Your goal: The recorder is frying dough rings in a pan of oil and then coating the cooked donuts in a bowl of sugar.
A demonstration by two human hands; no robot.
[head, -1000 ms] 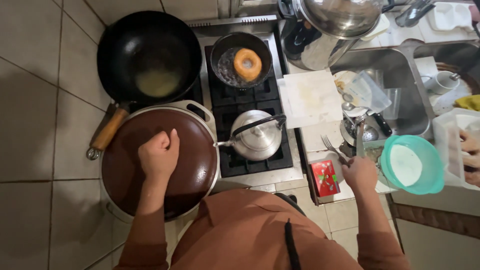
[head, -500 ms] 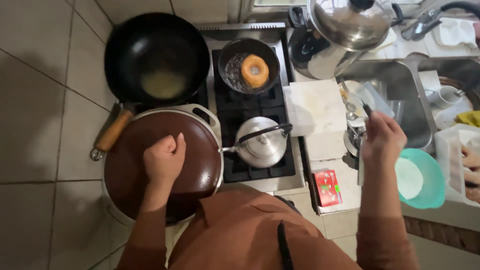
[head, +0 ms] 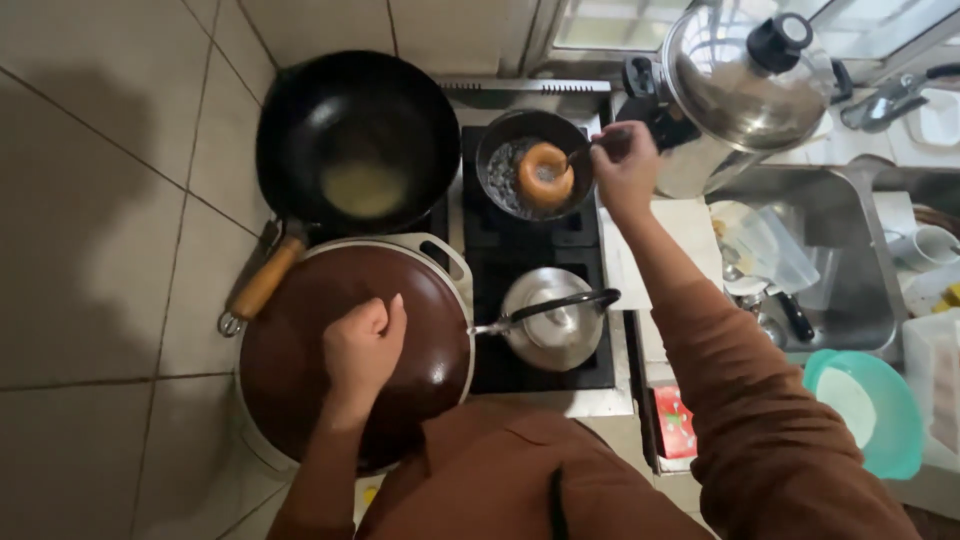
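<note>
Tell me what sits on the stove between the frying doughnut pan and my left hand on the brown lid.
The head view shows a metal kettle between the small pan and the left hand.

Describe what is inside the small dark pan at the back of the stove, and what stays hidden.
The small dark pan holds one golden ring doughnut in bubbling oil. The right hand reaches it with a thin utensil. The doughnut's underside is hidden.

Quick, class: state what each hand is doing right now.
Left hand: loosely closed, resting on the brown lid.
Right hand: closed on a thin utensil at the doughnut.
</note>
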